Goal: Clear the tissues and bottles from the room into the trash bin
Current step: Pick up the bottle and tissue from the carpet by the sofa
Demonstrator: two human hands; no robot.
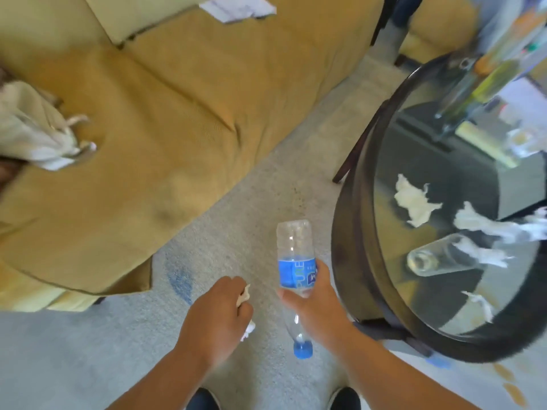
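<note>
Bottle (294, 270): clear plastic, looks empty, so I judge it light, slick and easily crushed. My right hand (313, 303) wraps the blue label at mid-body, cap hanging below the fingers, base above them; mid-body seems the firmest hold. Tissue (245, 294): soft, weightless, balled inside my left hand (217, 318), fingers curled tight over it, scraps showing at both ends. Both forearms reach forward, palms down, over the carpet (236, 232). More tissues (414, 202) lie beyond the right fingers on the glass table (346, 261). No bin in view.
</note>
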